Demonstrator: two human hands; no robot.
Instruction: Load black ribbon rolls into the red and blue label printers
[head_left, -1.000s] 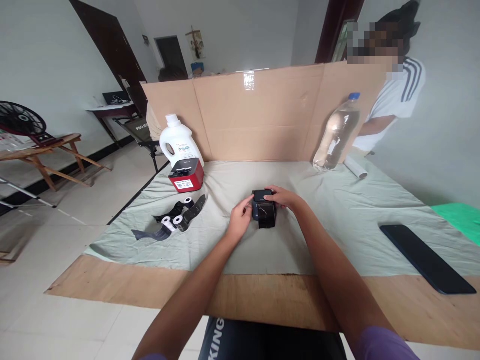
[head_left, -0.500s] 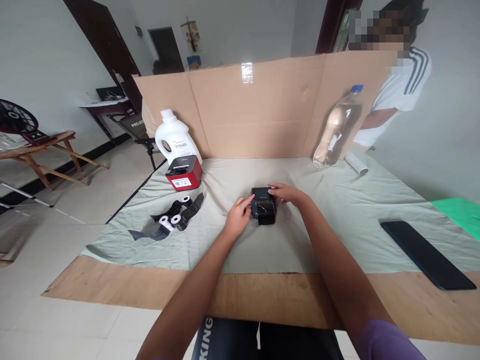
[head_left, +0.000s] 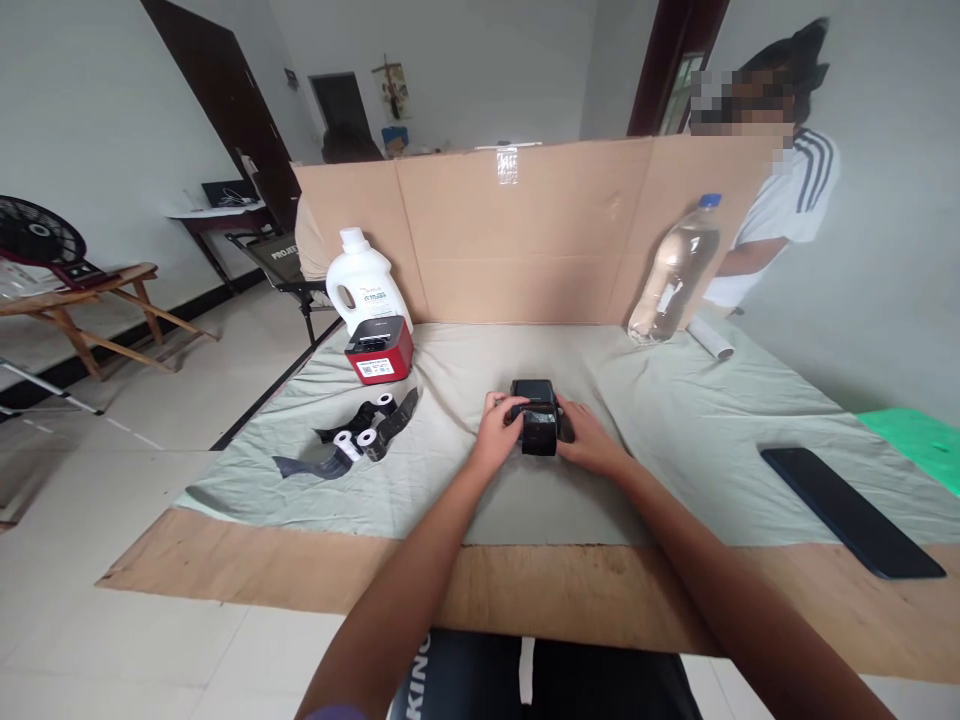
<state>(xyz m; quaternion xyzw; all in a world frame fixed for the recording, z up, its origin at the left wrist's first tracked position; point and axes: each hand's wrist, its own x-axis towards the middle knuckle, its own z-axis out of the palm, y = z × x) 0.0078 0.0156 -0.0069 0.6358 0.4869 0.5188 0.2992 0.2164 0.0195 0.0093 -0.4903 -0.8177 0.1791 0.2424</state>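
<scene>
A small black box-like device (head_left: 533, 392), perhaps a portable printer, is in front of me on the green-grey cloth, with a shiny dark front part. My left hand (head_left: 499, 432) grips its left side, fingertips over the near left part. On the opposite side, my right hand (head_left: 591, 440) holds the right edge with bent fingers. Whether its base rests fully on the cloth I cannot tell. To the left lie several small rolls (head_left: 367, 442) of black strip with white cores, their ends unrolled. Behind them stands a red and black printer (head_left: 381, 352).
A white detergent jug (head_left: 367, 280) stands behind the red printer. At the back are a cardboard screen (head_left: 525, 240), a clear bottle (head_left: 679, 275) with a blue cap and a white tube (head_left: 711, 338). A dark phone-like slab (head_left: 847, 510) lies right. A person (head_left: 795, 200) is beyond the screen.
My right hand has come down from the device's top to its right side. My left fingers have moved from pointing at its edge to gripping it. The view has shifted slightly.
</scene>
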